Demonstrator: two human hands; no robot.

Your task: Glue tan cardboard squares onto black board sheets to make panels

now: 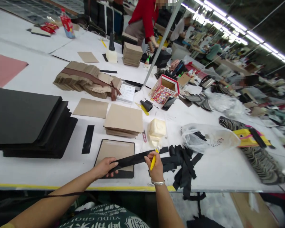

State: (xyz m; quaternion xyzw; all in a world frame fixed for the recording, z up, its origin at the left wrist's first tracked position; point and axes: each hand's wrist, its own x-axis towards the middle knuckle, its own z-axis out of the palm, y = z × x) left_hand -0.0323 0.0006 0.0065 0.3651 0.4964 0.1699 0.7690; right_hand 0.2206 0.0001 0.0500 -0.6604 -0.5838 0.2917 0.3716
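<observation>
My left hand (107, 167) is closed on one end of a long black strip (130, 160). My right hand (155, 164) pinches the strip farther along and also grips a yellow-handled brush (153, 162), its tip pointing away from me. Below the strip lies a beige board (116, 148) on a slightly larger black sheet (127, 174). Just beyond my right hand stands a cream-coloured glue container (157, 128). A tangle of black strips (184, 164) spreads to the right, some hanging over the table edge.
Stacked black sheets (21, 117) fill the left side. Beige boards (123, 118) are piled beyond the work, near a short black strip (87, 139). A plastic bag (209, 136) lies right, a red patterned box (165, 90) behind. A metal pole (161, 44) rises mid-table; a person in red (144, 19) stands across.
</observation>
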